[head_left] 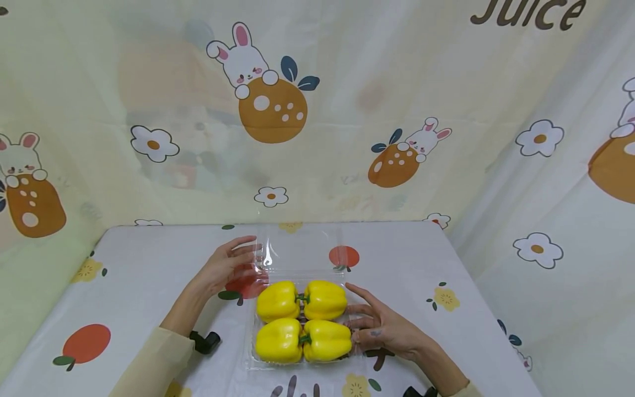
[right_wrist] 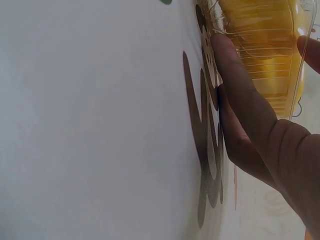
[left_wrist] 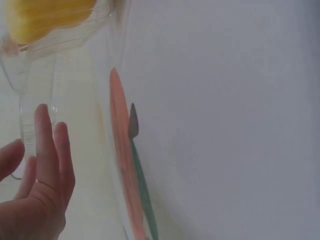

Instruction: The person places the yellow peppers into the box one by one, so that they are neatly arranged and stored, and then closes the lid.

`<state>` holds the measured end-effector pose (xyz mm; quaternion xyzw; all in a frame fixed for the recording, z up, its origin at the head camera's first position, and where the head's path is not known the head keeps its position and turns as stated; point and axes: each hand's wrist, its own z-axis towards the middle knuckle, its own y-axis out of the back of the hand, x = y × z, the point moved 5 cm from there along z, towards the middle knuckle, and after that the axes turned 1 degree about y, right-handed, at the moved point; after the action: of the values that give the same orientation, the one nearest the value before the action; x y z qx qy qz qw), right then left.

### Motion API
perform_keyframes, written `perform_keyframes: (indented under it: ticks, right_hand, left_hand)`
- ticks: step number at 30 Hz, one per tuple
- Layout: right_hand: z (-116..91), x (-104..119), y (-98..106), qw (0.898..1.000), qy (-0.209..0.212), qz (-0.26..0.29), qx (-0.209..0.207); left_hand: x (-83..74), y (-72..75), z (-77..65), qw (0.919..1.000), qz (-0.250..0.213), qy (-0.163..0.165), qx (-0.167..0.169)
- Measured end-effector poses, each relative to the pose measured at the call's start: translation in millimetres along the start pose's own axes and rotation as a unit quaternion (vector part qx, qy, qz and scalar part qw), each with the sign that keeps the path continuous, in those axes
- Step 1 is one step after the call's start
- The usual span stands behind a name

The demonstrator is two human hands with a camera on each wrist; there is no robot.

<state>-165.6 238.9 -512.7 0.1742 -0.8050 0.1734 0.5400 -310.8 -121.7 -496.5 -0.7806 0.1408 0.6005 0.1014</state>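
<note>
A clear plastic clamshell box (head_left: 250, 361) stands on the table with its lid (head_left: 302, 251) raised at the far side. In it lie several yellow bell peppers (head_left: 278, 303), set in two rows with green stems facing inward. My left hand (head_left: 225, 267) is at the lid's left edge, fingers extended and overlapping the clear plastic. At the box's right wall is my right hand (head_left: 389, 331); its fingers lie along the ribbed side (right_wrist: 270, 55), one fingertip up at the rim. Both hands' fingers are fairly straight.
A white cloth printed with fruit and flowers covers the table (head_left: 149, 264). Behind it hangs a patterned curtain (head_left: 327, 165), and another curtain side (head_left: 545, 193) borders the right. Dark wrist-worn devices (head_left: 205, 342) show below both hands.
</note>
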Motion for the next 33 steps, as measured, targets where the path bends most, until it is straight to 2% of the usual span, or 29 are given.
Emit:
perform_keyframes:
  ticks: [12,17,28,33]
  right_hand:
    - [-3.5,2.4,-2.7,1.000,0.008,0.005,0.014]
    - [-3.1,1.4,-2.0,1.000,0.011,0.005,0.014]
    - [-2.2,1.8,-2.5,1.000,0.005,0.007,0.023]
    - [-2.8,2.5,-1.9,1.000,0.004,0.005,0.018]
  left_hand:
    - [-10.3,-0.8,-8.9,0.9991,0.002,-0.040,0.015]
    - [-17.4,-2.9,-17.7,0.9983,0.004,-0.054,0.021]
    - [-27.8,-2.2,-45.3,0.9923,0.073,-0.097,0.024]
    - [-29.5,-2.6,-54.9,0.9893,0.103,-0.102,0.016]
